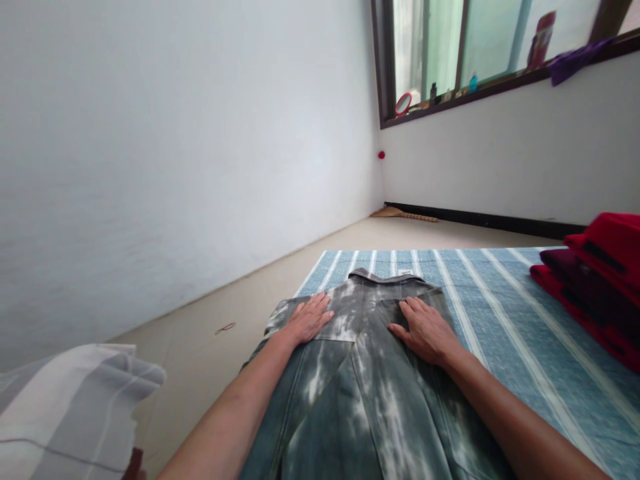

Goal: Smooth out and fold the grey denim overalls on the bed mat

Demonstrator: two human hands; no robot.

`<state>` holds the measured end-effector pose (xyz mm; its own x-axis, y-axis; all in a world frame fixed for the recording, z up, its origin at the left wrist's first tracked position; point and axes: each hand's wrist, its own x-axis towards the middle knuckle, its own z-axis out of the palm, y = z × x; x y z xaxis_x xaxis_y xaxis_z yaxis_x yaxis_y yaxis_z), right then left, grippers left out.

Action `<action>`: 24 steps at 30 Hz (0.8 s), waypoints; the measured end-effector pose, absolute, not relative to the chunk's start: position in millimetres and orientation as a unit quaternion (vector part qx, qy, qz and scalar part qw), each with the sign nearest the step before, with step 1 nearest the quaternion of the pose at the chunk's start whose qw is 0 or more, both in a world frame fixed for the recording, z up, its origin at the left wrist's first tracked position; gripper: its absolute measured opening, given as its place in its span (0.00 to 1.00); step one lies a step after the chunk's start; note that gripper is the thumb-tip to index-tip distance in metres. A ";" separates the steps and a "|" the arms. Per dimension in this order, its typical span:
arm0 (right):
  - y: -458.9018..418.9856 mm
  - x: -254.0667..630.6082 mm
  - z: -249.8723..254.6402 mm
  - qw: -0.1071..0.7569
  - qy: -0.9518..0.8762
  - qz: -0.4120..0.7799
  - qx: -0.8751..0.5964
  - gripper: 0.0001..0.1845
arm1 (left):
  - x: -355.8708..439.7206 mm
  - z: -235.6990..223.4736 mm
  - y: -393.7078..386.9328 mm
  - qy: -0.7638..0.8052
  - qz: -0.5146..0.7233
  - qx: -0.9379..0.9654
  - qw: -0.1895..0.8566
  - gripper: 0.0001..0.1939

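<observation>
I'm watching the left hand (307, 319) and right hand (425, 331) lie open and flat, grasping nothing, on the bleached jeans (365, 407) — their long axis runs straight ahead, waistband (380, 276) farthest — atop the blue striped mat (520, 333).

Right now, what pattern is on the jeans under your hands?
The jeans are grey with blotchy white streaks, shown best in the head view.

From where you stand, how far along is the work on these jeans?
Done: the bleached denim jeans look spread flat on the striped blue mat, beside a stack of folded red cloths. In hand: the left hand and right hand press flat on the denim. Left: the legs lie stretched out, unfolded.
</observation>
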<state>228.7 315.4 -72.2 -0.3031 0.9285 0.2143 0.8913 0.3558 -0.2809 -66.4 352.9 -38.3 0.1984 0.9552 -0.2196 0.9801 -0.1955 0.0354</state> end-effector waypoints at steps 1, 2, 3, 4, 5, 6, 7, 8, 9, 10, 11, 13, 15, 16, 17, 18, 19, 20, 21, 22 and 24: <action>315.5 228.7 -72.1 0.171 -0.806 0.054 -0.565 0.26 | -67.2 -37.5 352.1 0.626 -0.077 0.772 0.078 0.34; 315.5 228.7 -71.9 0.170 -0.806 0.054 -0.564 0.26 | -67.9 -36.7 351.2 0.627 -0.079 0.772 0.070 0.33; 315.5 228.7 -71.5 0.170 -0.806 0.053 -0.565 0.26 | -68.5 -36.1 350.2 0.631 -0.080 0.769 0.062 0.33; 315.4 228.7 -71.2 0.169 -0.806 0.053 -0.564 0.26 | -69.2 -35.8 349.2 0.638 -0.081 0.763 0.055 0.32; 315.4 228.7 -70.9 0.168 -0.806 0.051 -0.565 0.26 | -69.8 -35.9 348.3 0.647 -0.081 0.756 0.051 0.32; 315.4 228.6 -70.7 0.168 -0.807 0.049 -0.565 0.26 | -70.4 -36.3 347.6 0.654 -0.081 0.750 0.051 0.33; 315.4 228.6 -70.6 0.168 -0.807 0.047 -0.564 0.26 | -71.1 -37.0 347.3 0.660 -0.081 0.745 0.054 0.33; 315.4 228.7 -70.6 0.169 -0.808 0.045 -0.563 0.26 | -71.8 -37.9 347.2 0.662 -0.080 0.743 0.057 0.34; 315.4 228.7 -70.8 0.169 -0.809 0.044 -0.562 0.26 | -72.4 -38.8 347.5 0.662 -0.079 0.743 0.060 0.34; 315.4 228.7 -71.0 0.169 -0.809 0.044 -0.561 0.26 | -73.1 -39.6 348.0 0.662 -0.079 0.743 0.060 0.35; 315.4 228.7 -71.3 0.170 -0.809 0.044 -0.561 0.25 | -73.7 -40.2 348.7 0.661 -0.079 0.744 0.061 0.35; 315.4 228.8 -71.8 0.173 -0.809 0.047 -0.560 0.25 | -74.9 -40.4 350.1 0.658 -0.079 0.746 0.061 0.35; 315.4 229.0 -72.2 0.178 -0.809 0.050 -0.559 0.25 | -75.8 -39.6 350.9 0.653 -0.078 0.751 0.059 0.35; 315.4 229.0 -72.3 0.179 -0.808 0.051 -0.559 0.25 | -76.2 -39.0 350.8 0.651 -0.078 0.753 0.054 0.34; 315.5 229.1 -72.4 0.179 -0.808 0.051 -0.559 0.25 | -76.5 -38.4 350.5 0.651 -0.077 0.754 0.045 0.34; 315.5 229.2 -72.5 0.178 -0.808 0.050 -0.560 0.25 | -76.8 -37.9 350.0 0.652 -0.078 0.754 0.034 0.34; 315.7 229.2 -72.5 0.177 -0.807 0.048 -0.561 0.25 | -77.1 -37.5 349.3 0.654 -0.080 0.752 0.020 0.34; 315.8 229.3 -72.6 0.175 -0.807 0.047 -0.562 0.25 | -77.5 -37.4 348.6 0.660 -0.083 0.747 0.009 0.34; 316.0 229.4 -72.8 0.173 -0.808 0.045 -0.562 0.25 | -78.1 -37.4 348.0 0.666 -0.086 0.741 0.003 0.34; 316.1 229.5 -73.0 0.172 -0.808 0.043 -0.561 0.25 | -78.7 -37.5 347.6 0.673 -0.089 0.734 0.004 0.35; 316.3 229.7 -73.4 0.172 -0.809 0.043 -0.560 0.25 | -80.0 -37.7 347.3 0.683 -0.094 0.724 0.022 0.37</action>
